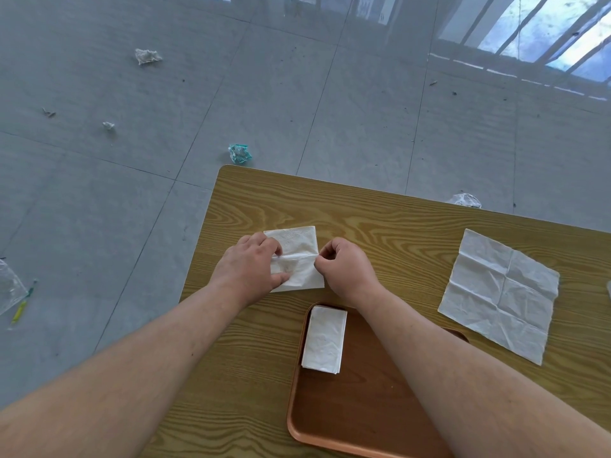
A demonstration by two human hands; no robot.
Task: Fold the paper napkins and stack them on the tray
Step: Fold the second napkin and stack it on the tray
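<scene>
Pinching the napkin [298,240] mid-crease are left hand [250,263] and right hand [347,270] (fingers [273,246] curled, seemingly tight).

There are two hands, the left hand [251,266] and the right hand [347,269]. There is one table [380,219] and one tray [363,408]. I count one half-folded napkin [299,239], one open napkin [499,292] and one pile of folded napkins [325,338]; how many are in the pile I cannot tell. The floor has two white paper balls, a big paper ball [147,56] and a small paper ball [108,125], one blue-green wrapper [239,153] and one clear plastic wad [466,200].
</scene>
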